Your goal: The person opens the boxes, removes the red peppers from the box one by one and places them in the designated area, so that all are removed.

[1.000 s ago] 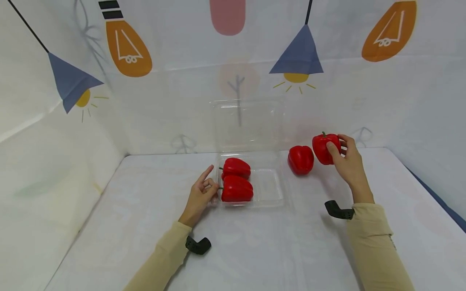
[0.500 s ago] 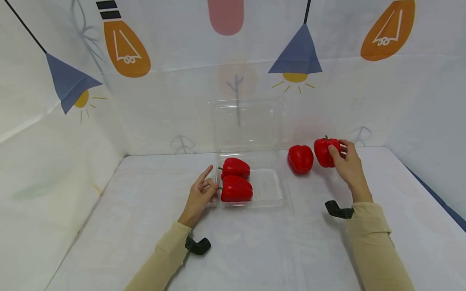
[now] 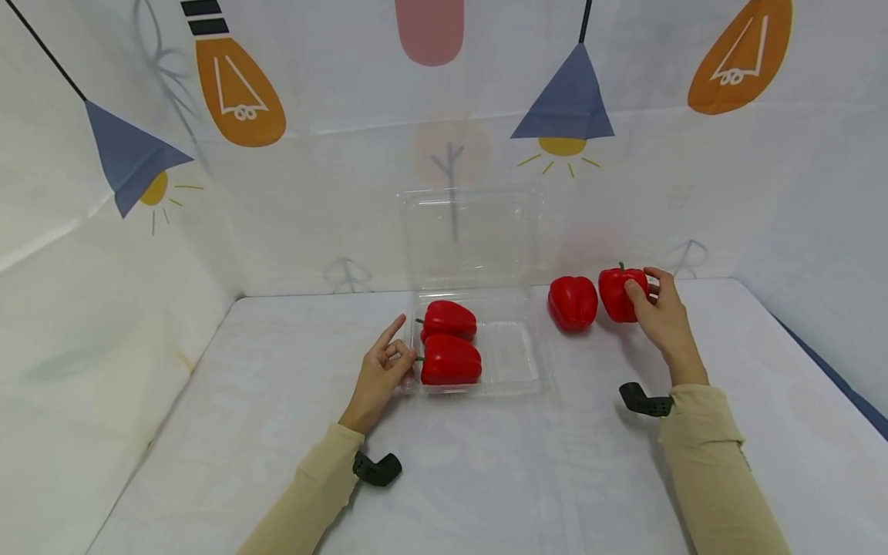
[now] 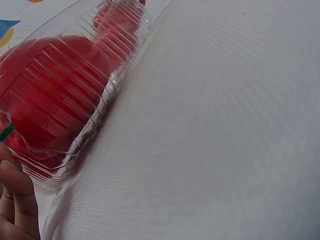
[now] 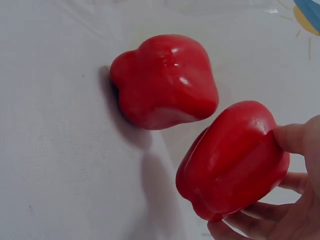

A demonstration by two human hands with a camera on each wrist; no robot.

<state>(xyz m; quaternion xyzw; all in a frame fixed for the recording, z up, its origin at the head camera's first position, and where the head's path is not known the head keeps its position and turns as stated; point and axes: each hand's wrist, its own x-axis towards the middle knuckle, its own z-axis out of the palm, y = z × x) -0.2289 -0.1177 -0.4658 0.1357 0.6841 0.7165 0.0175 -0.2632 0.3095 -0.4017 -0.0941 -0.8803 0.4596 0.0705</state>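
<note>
My right hand [image 3: 667,320] grips a red bell pepper [image 3: 617,295], thumb on the near side and fingers behind, its green stem pointing up. Left of it, a second bell pepper [image 3: 573,304] stands on the table; the right wrist view shows a shadow beneath the held one. A clear plastic clamshell container [image 3: 512,351] lies in the middle, its lid raised. Two red bell peppers lie in its left half, a front one [image 3: 451,361] and a back one [image 3: 449,319], stems leftward. At the container's left edge, my left hand [image 3: 378,378] pinches the rim beside a stem, index finger extended.
The transparent lid [image 3: 475,239] stands up against the back cloth, which is printed with lamps and bulbs. White cloth covers the table [image 3: 486,478]. A black wrist mount [image 3: 377,469] sits on the left sleeve, another mount [image 3: 645,401] on the right.
The right hand's bell pepper has sunk slightly toward the table, beside the standing one. My left hand and the container have stayed in place.
</note>
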